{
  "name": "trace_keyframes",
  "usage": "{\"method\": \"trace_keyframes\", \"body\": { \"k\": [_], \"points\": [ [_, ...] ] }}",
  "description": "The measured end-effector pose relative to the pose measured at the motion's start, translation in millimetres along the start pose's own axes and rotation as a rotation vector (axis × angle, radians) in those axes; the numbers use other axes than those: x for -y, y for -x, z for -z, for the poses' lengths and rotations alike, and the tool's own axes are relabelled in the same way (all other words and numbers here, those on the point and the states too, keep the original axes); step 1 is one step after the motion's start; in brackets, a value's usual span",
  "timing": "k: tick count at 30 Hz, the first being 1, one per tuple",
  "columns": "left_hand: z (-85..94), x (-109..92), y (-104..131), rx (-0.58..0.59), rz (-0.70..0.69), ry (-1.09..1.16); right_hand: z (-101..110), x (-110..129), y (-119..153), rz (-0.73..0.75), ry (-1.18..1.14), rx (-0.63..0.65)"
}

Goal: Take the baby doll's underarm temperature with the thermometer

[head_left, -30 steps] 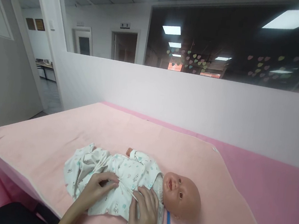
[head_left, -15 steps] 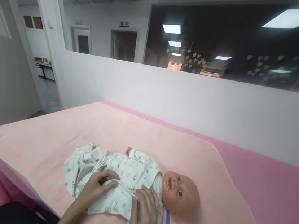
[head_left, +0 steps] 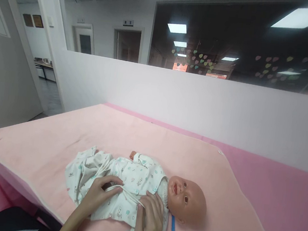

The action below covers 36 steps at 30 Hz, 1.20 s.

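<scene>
A baby doll (head_left: 188,202) lies on its back with its head to the right. It wears a white baby garment (head_left: 121,212) printed with small green and grey figures; its loose lower part bunches at the left. My left hand (head_left: 104,191) rests at the doll's waist, thumb and fingertips closed on the white edging (head_left: 125,190) of the front flap. Over the chest, my right hand (head_left: 151,218) has its fingers curled onto the same edging near the collar. Its palm side and part of the front are hidden. One small doll hand (head_left: 132,155) shows from the far sleeve.
A light pink blanket (head_left: 65,130) covers the table over a darker pink cloth (head_left: 279,191). Beside the doll's neck lies a thin strip with a blue end (head_left: 173,224). Behind stands a white half wall (head_left: 189,101) with glass above. A grey door (head_left: 6,60) is at the left.
</scene>
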<state>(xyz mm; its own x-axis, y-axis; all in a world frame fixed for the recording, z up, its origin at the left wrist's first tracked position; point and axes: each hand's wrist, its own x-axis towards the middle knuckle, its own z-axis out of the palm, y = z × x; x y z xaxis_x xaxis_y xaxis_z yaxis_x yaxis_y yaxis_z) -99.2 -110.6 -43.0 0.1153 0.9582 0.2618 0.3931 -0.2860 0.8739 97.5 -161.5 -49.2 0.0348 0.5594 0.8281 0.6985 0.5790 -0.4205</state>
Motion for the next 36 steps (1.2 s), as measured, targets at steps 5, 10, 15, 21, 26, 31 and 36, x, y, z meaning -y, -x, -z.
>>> {"method": "trace_keyframes", "body": {
  "k": [5,10,15,21,26,31,36],
  "points": [
    [-0.2,-0.7,0.3,-0.013,-0.006,0.003,-1.0,-0.3,1.3,-0.007,-0.005,0.002],
    [0.0,-0.4,0.7,-0.013,-0.016,0.008,-0.3,-0.2,1.1,-0.028,-0.031,0.029],
    [-0.6,0.9,0.7,-0.011,-0.01,0.007,0.5,-0.5,1.7,-0.03,-0.042,0.031],
    [-0.4,-2.2,0.6,-0.002,-0.018,-0.002,0.8,-0.2,0.9,-0.02,-0.016,0.025],
    [-0.2,-5.0,1.0,0.007,-0.031,0.007,4.9,4.2,-3.6,-0.019,0.01,0.031],
    [-0.3,-4.5,1.2,0.014,-0.028,0.006,5.5,6.0,-5.9,-0.018,0.022,0.023],
    [-0.7,-3.8,1.2,0.01,-0.034,0.009,5.7,5.3,-4.3,-0.024,0.013,0.035]
  ]
}}
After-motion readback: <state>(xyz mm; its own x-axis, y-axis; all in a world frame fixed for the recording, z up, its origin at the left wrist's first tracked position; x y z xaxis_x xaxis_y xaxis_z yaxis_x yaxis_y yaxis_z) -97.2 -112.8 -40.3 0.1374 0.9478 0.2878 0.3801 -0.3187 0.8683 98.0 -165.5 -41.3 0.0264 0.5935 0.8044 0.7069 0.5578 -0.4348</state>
